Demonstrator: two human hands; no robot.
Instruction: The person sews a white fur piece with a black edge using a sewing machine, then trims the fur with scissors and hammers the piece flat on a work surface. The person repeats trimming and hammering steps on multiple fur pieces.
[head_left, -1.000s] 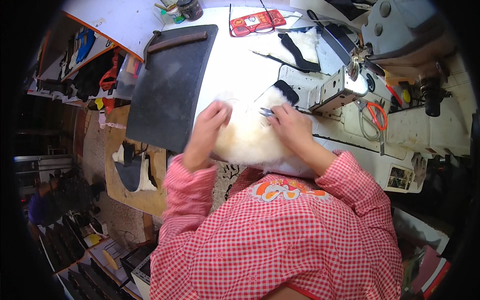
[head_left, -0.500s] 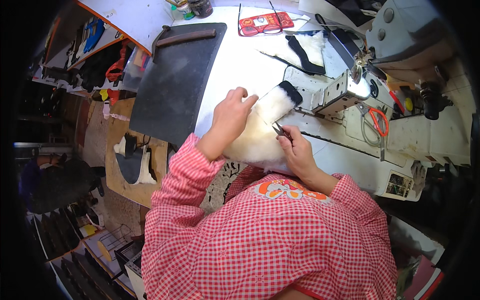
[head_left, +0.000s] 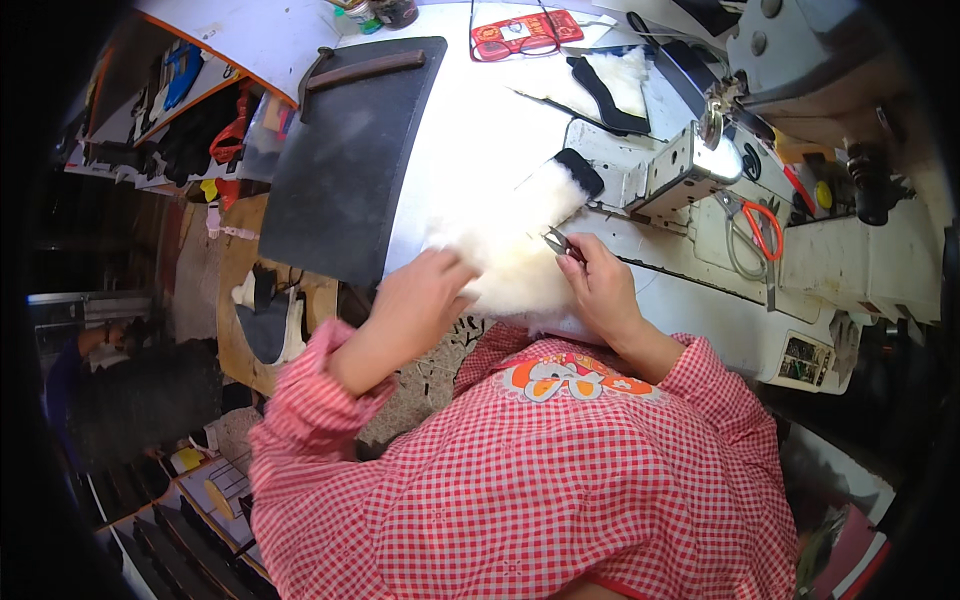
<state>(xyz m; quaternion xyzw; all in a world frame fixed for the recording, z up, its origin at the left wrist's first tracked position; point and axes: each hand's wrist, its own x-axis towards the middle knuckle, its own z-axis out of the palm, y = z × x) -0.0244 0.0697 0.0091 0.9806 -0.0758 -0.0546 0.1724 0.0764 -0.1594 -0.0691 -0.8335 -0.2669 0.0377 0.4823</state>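
A fluffy cream-white fleece piece (head_left: 520,272) with a black band at its far end lies on the white table, reaching its near edge. My left hand (head_left: 418,310) is at its left side, fingers curled over the fleece edge and slightly blurred. In my right hand (head_left: 602,290) are small dark thread snips (head_left: 556,240), their pointed blades slightly apart over the fleece. The snips' handles are mostly hidden in my fingers. Just beyond the fleece's right side is the sewing machine's pale metal arm (head_left: 680,168).
A black mat (head_left: 335,170) with a hammer (head_left: 368,72) covers the table's left part. Another fleece piece with black trim (head_left: 612,92) lies at the back, near glasses and a red packet (head_left: 525,36). Orange-handled scissors (head_left: 763,230) rest at the machine's right.
My left hand has come down and left from above the fleece to its left edge. My right hand still holds the snips, nearly in place.
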